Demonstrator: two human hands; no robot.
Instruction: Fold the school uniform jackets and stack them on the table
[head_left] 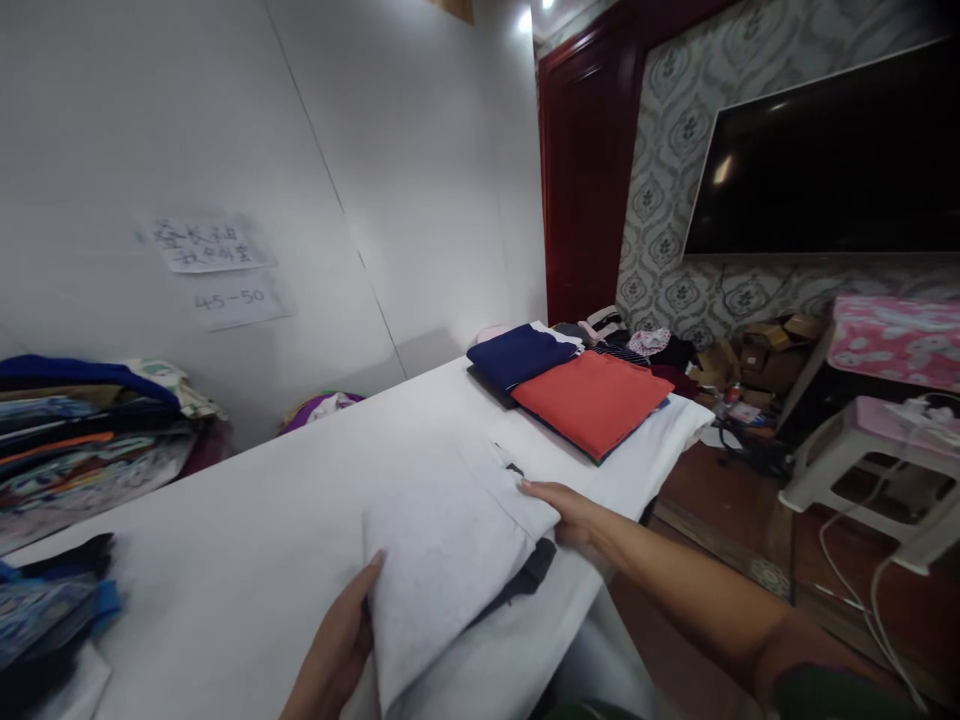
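A pale grey folded garment point(450, 570) lies near the front edge of the white-covered table point(247, 560), with dark fabric showing under its right side. My left hand point(346, 625) grips its left edge, thumb on top and fingers tucked out of sight beneath. On the far right corner my right hand point(559, 510) pinches the cloth, with its fingers partly hidden. Beyond it sit a folded red garment point(592, 400) and a folded navy garment point(521, 355), each on top of other folded cloth.
A tall heap of clothes point(90, 430) stands at the left, and a loose blue and black pile point(56, 600) lies at the near left. To the right are a white and pink stool point(862, 450) with cables, cardboard boxes point(765, 350) and a wall-mounted television point(825, 160).
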